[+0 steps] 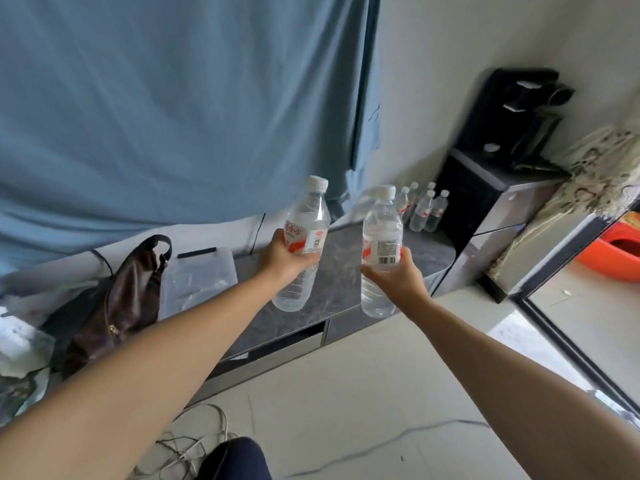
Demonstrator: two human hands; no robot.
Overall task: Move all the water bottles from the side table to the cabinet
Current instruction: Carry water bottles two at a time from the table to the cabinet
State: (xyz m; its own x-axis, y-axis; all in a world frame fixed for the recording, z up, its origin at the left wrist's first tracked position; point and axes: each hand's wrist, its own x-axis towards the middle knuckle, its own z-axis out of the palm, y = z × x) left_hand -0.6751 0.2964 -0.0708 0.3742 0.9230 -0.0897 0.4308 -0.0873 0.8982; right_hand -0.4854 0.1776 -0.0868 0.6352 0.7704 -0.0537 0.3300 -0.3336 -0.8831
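Left bottle [302, 237] label: red characters and a QR code above the grip, not readable.
Right bottle [381, 244] label: barcode, small print unreadable.

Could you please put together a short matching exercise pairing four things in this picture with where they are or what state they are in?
Things:
1. left hand
2. brown bag
3. group of bottles
4. orange basin

Places or states:
A. standing at the far end of the cabinet top
B. on the floor at the right edge
C. grips a bottle with a red label
D. lying at the left of the cabinet top

Pairs: 1-C, 2-D, 3-A, 4-B
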